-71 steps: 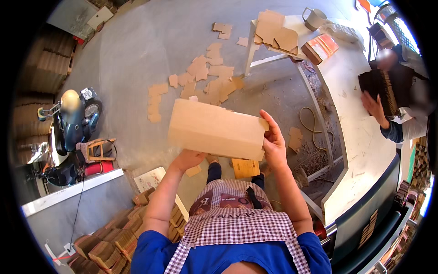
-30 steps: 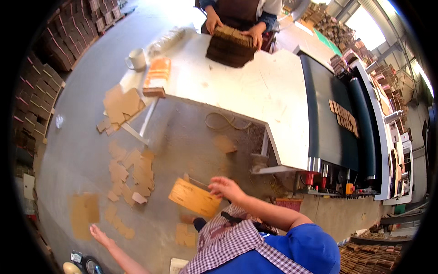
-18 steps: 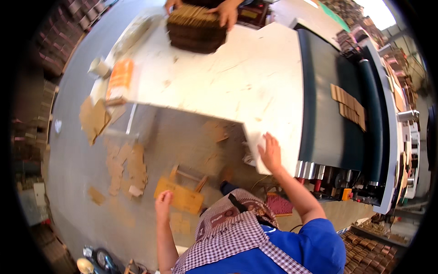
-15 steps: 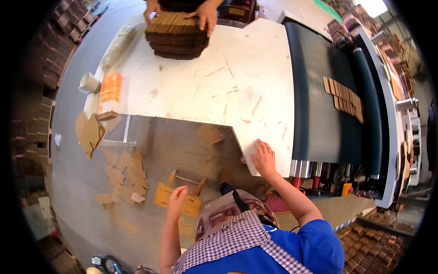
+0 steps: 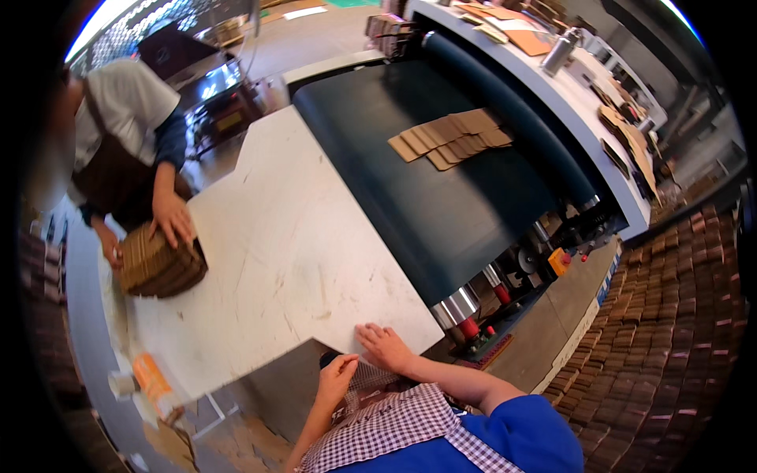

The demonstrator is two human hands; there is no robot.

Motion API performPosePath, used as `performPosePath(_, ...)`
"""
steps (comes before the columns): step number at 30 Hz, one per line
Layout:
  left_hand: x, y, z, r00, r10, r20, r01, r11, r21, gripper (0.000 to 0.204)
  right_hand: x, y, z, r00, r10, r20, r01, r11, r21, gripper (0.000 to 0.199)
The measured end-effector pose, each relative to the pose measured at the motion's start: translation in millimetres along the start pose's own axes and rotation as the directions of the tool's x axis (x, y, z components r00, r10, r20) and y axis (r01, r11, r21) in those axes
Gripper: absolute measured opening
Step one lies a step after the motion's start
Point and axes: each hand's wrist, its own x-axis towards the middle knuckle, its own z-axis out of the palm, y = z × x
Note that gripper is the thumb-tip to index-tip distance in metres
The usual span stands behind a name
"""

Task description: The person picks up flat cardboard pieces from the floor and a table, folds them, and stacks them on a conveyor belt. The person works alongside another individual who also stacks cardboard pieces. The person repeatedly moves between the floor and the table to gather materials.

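Note:
My right hand lies open on the near corner of the white table, its fingers stretched out flat. Close beside it, at the table's edge, my left hand is raised with its fingers drawn together. Nothing shows between them. Beyond the table's right side, overlapping brown cardboard pieces lie in rows on a dark green conveyor belt. At the far left, a co-worker's two hands hold a thick stack of cardboard pieces on the tabletop.
An orange packet and a white cup are at the table's left end. Metal rollers and a yellow switch box sit by the belt's near end. Cardboard stacks fill the right side.
The view has swung right, showing more of the belt and the co-worker. My left hand has come up close to my right hand, which stays on the table.

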Motion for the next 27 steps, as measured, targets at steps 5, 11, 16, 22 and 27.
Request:
performPosePath(5,68.2,17.9,-51.5,0.988,-0.057,0.143,0.039,0.992,0.12,0.021,17.6,-14.6,-16.8,0.985,0.173,0.002,-0.172,0.983,0.07,0.044)
performPosePath(11,145.4,25.0,-127.8,0.944,-0.097,0.316,0.018,0.97,0.244,0.022,34.7,-41.7,-13.2,0.898,0.44,-0.004,-0.438,0.895,0.08,0.036)
performPosePath(16,218.8,49.6,-142.4,0.915,-0.117,0.385,-0.018,0.944,0.331,0.025,50.6,-43.8,-16.7,0.799,0.599,0.057,-0.591,0.764,0.258,0.036)
performPosePath(22,277.0,120.6,-89.3,0.84,-0.251,0.48,0.291,0.957,-0.008,0.043,66.9,32.3,-21.3,0.605,0.792,-0.087,-0.604,0.527,0.598,0.039)
performPosePath(27,362.4,150.2,-12.3,0.866,-0.26,0.428,0.365,0.912,-0.185,0.051,97.1,150.6,-69.2,0.409,0.888,-0.21,-0.522,0.416,0.745,0.037)
